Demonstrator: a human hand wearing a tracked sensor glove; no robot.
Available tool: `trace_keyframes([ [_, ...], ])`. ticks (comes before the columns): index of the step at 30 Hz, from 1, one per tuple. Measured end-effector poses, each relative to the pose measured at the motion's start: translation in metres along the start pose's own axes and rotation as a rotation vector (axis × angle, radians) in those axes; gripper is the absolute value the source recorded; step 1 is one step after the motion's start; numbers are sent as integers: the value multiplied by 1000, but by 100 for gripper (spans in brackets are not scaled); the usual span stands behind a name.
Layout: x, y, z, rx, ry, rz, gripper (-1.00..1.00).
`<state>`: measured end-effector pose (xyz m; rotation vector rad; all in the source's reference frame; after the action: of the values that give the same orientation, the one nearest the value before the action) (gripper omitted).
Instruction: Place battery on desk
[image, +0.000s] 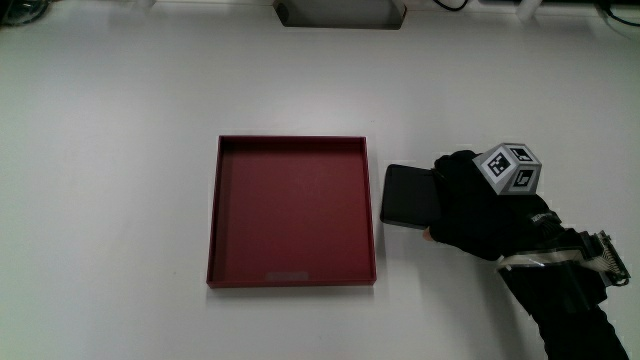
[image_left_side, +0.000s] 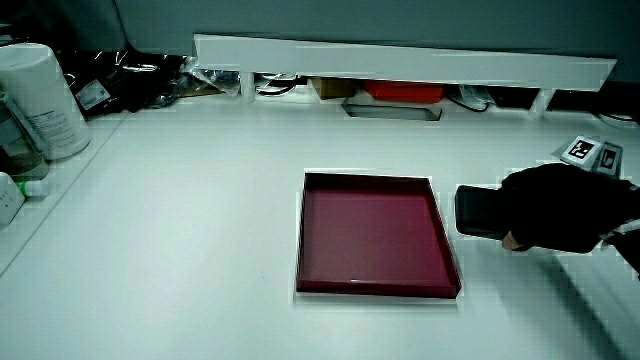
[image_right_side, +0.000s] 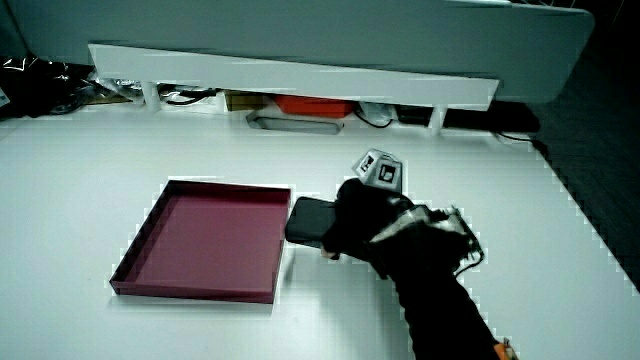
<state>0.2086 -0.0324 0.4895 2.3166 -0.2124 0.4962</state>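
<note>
A flat black battery (image: 408, 195) lies on the white desk right beside the red tray (image: 290, 143). The gloved hand (image: 470, 205) covers the battery's end that is away from the tray, with its fingers closed on it. The patterned cube (image: 510, 167) sits on the back of the hand. In both side views the battery (image_left_side: 475, 212) (image_right_side: 310, 220) looks level with the desk, between the tray (image_left_side: 365, 178) (image_right_side: 225, 185) and the hand (image_left_side: 560, 205) (image_right_side: 360, 225). The tray holds nothing.
A low white partition (image_left_side: 400, 55) runs along the table's edge farthest from the person, with cables and an orange box (image_right_side: 310, 103) under it. A white canister (image_left_side: 35, 100) stands at a table corner. A grey box (image: 338, 12) sits by the partition.
</note>
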Motion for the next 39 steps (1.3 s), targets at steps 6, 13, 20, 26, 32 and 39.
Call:
trace_keyframes([
  [6, 31, 9, -11, -15, 38, -72, 0],
  [13, 52, 15, -22, -20, 62, -113, 0],
  [20, 69, 23, -35, -49, 92, -145, 0],
  [26, 68, 22, -33, -57, 100, -151, -14],
  [32, 67, 22, -34, -73, 76, -175, -43],
  [39, 60, 13, -30, -146, 84, -164, -76],
])
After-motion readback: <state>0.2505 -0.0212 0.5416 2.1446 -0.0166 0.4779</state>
